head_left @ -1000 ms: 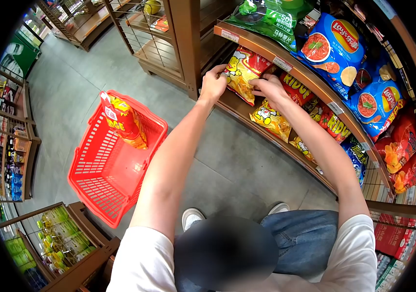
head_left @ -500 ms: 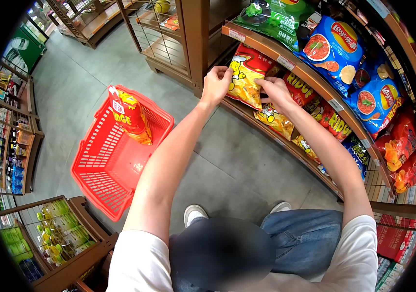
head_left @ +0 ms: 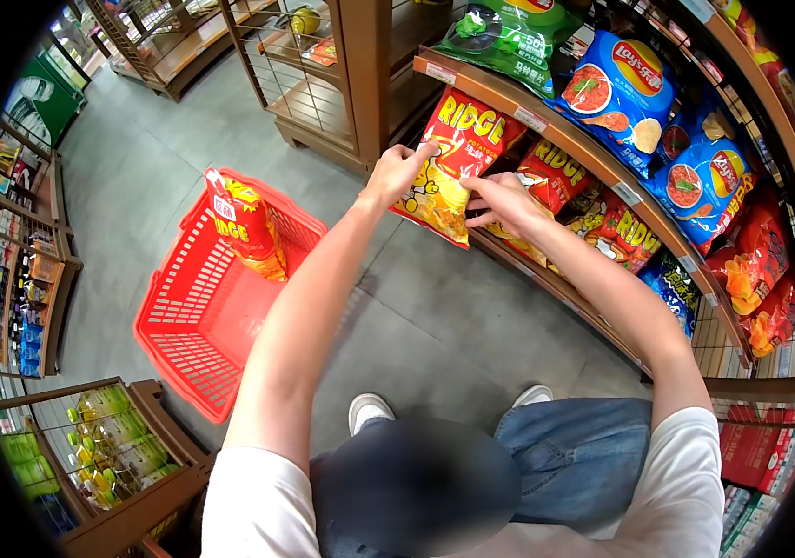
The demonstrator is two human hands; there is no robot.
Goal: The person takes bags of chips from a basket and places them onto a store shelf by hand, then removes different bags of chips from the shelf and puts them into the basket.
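Between my hands is a red and yellow bag of potato chips [head_left: 451,167] marked "RIDGE", tilted, in front of the lower shelf. My left hand [head_left: 396,175] pinches its left edge. My right hand [head_left: 506,202] grips the right edge between thumb and fingers. More red chip bags [head_left: 551,175] of the same make lie on the lower shelf just right of my right hand. To the left on the floor stands a red shopping basket [head_left: 184,321], with one upright red and yellow chip bag [head_left: 247,228] inside it.
Above the lower shelf, a shelf edge [head_left: 565,130] carries price tags. Green [head_left: 500,42] and blue [head_left: 616,98] chip bags rest on that upper level. A wooden rack with bottles [head_left: 123,446] stands at lower left. Grey floor tiles [head_left: 416,335] lie between basket and shelf.
The chip bag has come out from the lower shelf, toward me and slightly left, with both hands on it. Its "RIDGE" lettering now shows. The basket stays in place.
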